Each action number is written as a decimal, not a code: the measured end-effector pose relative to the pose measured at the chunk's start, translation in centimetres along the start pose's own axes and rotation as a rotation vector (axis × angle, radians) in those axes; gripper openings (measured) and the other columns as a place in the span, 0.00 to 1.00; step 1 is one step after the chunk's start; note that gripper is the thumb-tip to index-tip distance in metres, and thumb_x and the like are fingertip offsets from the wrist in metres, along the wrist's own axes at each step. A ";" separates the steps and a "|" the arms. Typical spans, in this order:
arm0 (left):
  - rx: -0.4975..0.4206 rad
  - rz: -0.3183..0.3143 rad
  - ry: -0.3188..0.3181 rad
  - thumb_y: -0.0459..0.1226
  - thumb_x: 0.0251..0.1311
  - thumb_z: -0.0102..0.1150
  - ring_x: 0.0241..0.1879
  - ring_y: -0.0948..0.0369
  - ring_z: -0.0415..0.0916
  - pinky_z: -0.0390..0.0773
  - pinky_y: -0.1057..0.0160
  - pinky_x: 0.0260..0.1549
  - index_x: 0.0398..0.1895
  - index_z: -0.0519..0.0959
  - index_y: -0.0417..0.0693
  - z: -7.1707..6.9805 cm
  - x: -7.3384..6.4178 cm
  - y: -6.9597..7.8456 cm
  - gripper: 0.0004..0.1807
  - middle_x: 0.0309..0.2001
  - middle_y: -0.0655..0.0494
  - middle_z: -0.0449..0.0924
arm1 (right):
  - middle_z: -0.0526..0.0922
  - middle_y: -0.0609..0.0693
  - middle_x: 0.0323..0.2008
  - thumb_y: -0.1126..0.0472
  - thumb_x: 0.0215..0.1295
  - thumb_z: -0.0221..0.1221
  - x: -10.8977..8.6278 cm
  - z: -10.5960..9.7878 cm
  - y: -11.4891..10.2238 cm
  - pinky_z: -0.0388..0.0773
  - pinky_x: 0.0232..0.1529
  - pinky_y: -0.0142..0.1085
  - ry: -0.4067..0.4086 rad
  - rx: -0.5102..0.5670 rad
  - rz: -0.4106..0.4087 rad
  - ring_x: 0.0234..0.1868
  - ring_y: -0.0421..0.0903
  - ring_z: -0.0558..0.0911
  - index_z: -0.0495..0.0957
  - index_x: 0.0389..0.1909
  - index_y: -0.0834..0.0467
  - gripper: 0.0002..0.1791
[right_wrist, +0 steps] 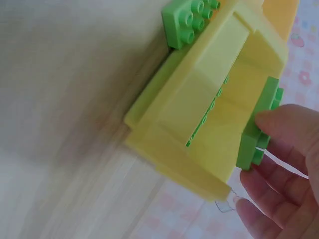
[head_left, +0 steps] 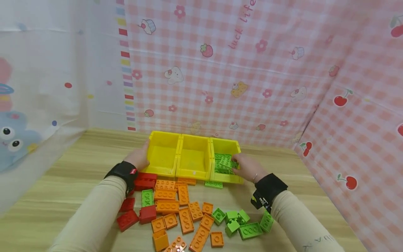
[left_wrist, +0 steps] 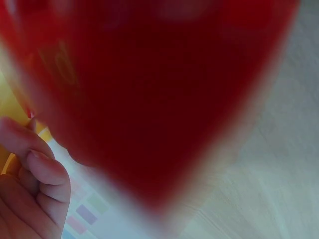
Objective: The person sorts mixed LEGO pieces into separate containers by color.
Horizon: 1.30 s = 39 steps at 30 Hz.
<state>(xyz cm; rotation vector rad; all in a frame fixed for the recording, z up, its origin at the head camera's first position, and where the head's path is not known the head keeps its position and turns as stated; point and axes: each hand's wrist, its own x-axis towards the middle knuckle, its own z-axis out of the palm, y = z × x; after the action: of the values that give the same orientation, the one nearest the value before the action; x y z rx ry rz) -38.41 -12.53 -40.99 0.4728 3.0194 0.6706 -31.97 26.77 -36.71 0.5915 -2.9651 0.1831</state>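
Green brick (right_wrist: 255, 127) being pinched by right hand (head_left: 248, 168), at opening of end compartment (head_left: 228, 179) just beside it; best being set flat on green bricks (head_left: 221, 170) inside. Farther left, yellow bin (head_left: 162, 155) being gripped, likely steadied, by left hand (head_left: 138, 158).

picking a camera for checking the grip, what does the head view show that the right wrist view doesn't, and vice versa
Only the head view shows the person's left hand, the red rectangular plastic bricks and both cream fabric sleeves. Only the right wrist view plainly shows the thumb against a smooth face of the held green rectangular plastic brick. Both show the right hand gripping that brick at the rightmost yellow open plastic bin, and a studded green plastic brick in front of that bin.
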 end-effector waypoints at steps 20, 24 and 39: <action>0.031 -0.041 -0.010 0.28 0.54 0.55 0.14 0.56 0.63 0.61 0.63 0.18 0.72 0.38 0.36 0.0 -0.2 0.3 0.46 0.16 0.51 0.67 | 0.80 0.54 0.36 0.67 0.60 0.58 7.0 3.6 -0.1 0.75 0.43 0.45 -0.081 -0.199 0.096 0.37 0.49 0.78 0.77 0.43 0.60 0.10; 0.032 -0.046 -0.009 0.28 0.54 0.55 0.15 0.55 0.64 0.62 0.62 0.19 0.71 0.39 0.35 -0.1 -0.4 0.3 0.45 0.17 0.51 0.67 | 0.79 0.52 0.35 0.67 0.63 0.55 7.4 4.2 -0.3 0.75 0.42 0.44 -0.114 -0.193 0.116 0.36 0.48 0.77 0.77 0.43 0.59 0.08; 0.017 -0.034 -0.003 0.28 0.55 0.54 0.13 0.56 0.63 0.61 0.63 0.17 0.71 0.39 0.34 -0.3 -0.6 0.4 0.45 0.15 0.51 0.67 | 0.81 0.52 0.37 0.65 0.69 0.49 6.7 4.5 -0.2 0.73 0.46 0.45 -0.207 -0.159 0.093 0.38 0.48 0.79 0.75 0.44 0.56 0.08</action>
<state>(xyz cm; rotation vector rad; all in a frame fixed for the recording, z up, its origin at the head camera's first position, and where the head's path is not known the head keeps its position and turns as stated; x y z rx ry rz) -37.70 -12.45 -40.59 0.4209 3.0254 0.6430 -38.42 23.43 -40.20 0.4800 -3.1680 -0.1124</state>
